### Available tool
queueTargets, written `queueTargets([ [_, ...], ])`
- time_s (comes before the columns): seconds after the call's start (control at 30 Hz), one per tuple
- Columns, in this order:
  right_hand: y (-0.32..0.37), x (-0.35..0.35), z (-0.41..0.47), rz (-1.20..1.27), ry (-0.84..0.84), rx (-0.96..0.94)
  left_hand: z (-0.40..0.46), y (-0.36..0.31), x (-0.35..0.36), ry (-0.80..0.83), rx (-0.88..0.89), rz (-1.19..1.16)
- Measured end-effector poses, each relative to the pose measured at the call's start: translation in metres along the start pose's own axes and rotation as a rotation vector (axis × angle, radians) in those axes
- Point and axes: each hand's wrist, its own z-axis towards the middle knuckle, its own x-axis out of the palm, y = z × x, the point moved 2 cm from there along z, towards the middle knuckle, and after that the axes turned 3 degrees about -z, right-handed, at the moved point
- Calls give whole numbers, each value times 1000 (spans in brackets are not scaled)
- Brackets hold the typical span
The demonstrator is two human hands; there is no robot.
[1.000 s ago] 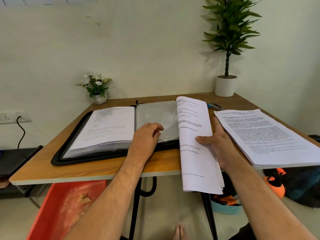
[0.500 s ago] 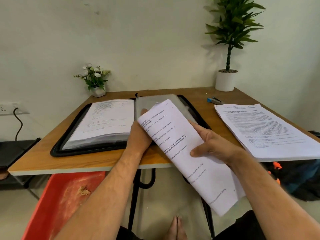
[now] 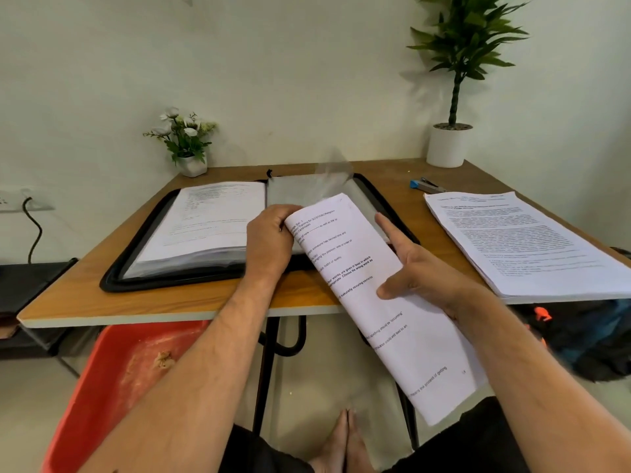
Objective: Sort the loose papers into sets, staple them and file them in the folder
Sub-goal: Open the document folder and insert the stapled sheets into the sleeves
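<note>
A black zip folder lies open on the wooden table, its left side thick with filed sheets, its right side showing a clear sleeve. My right hand holds a curled set of printed papers, thumb on top, tilted with its top corner over the folder's right half. At the set's upper left corner my left hand grips the sleeve's edge, and a blurred flap of the sleeve lifts above it. A stack of loose papers lies at the table's right. A blue stapler sits behind it.
A small white flower pot stands at the back left, a tall potted plant at the back right corner. Under the table are a red tub, black table legs and my bare feet. A bag lies on the floor at right.
My right hand swung the paper set from upright at the table's front edge to tilted over the folder's right half. My left hand rose from flat on the sleeve to gripping its edge.
</note>
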Motion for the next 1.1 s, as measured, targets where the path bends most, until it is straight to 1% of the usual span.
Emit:
queueTargets([
  [0.03, 1, 0, -2, 35, 12, -18, 0, 0, 2, 54, 25, 61],
  [0.1, 5, 0, -6, 117, 46, -53, 0, 3, 6, 176, -5, 113],
  [0.2, 5, -5, -12, 175, 31, -65, -1, 2, 10, 346, -114, 31],
  [0.27, 2, -7, -14, 190, -19, -88, -4, -1, 12, 397, -134, 25],
  [0.3, 0, -8, -14, 193, -50, -105, -5, -2, 11, 388, -144, 24],
  [0.37, -3, -8, -13, 188, -98, -130, -4, -2, 11, 306, -175, -21],
  [0.43, -3, -6, -13, 164, -96, -144, -1, 1, 8, 209, -228, -97],
  [0.53, -3, -2, -11, 77, -75, -111, 1, 4, 3, 103, -273, -202],
  [0.63, -2, 3, -12, -113, -72, -68, 0, 5, -1, -4, -214, -248],
  [0.73, -3, 5, -13, -139, -53, 6, -2, 4, -4, -101, -125, -234],
  [0.83, -6, 6, -14, -161, -23, 65, -4, -1, -5, -94, -30, -162],
  [1.0, -1, 2, -10, -164, 11, 118, -5, -4, 3, 48, 67, -36],
  [1.1, 12, -6, 0, -187, -48, 147, -5, -6, 4, 54, 108, 19],
])
